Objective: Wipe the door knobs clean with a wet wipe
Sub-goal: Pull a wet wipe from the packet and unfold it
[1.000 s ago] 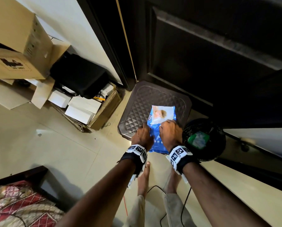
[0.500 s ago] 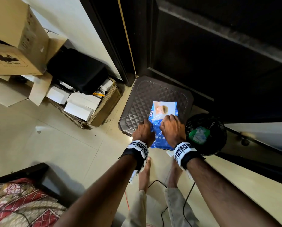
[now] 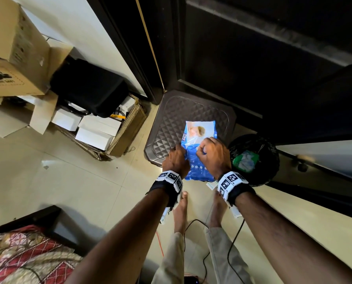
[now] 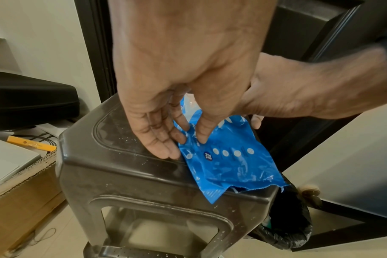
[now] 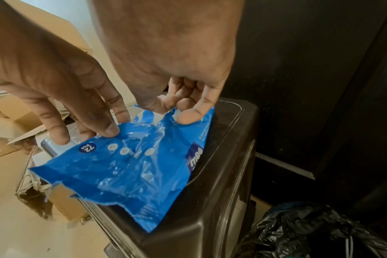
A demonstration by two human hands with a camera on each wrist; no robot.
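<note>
Pack (image 3: 193,160) on stool (image 3: 171,124). Our left hand (image 3: 176,159) presses it flat, fingers straight; right hand (image 3: 213,153) pinches film at opening. We risk tearing film, or dragging pack off edge if left slips.

We stand facing the door (image 3: 273,58), and the stool (image 3: 171,119) sits on the floor right in front of it. On the stool's seat lies the wipes pack (image 3: 197,132), its near end hanging over the seat edge closest to us. Our left hand (image 3: 176,158) presses on the pack's left side, our right hand (image 3: 212,154) on its right (fingers (image 5: 188,115) pinching the top film). Just right of the stool stands the bin (image 3: 255,158). Left of the stool lies an open carton (image 3: 128,130) holding small boxes (image 3: 95,136), with a case (image 3: 89,87) behind them.
</note>
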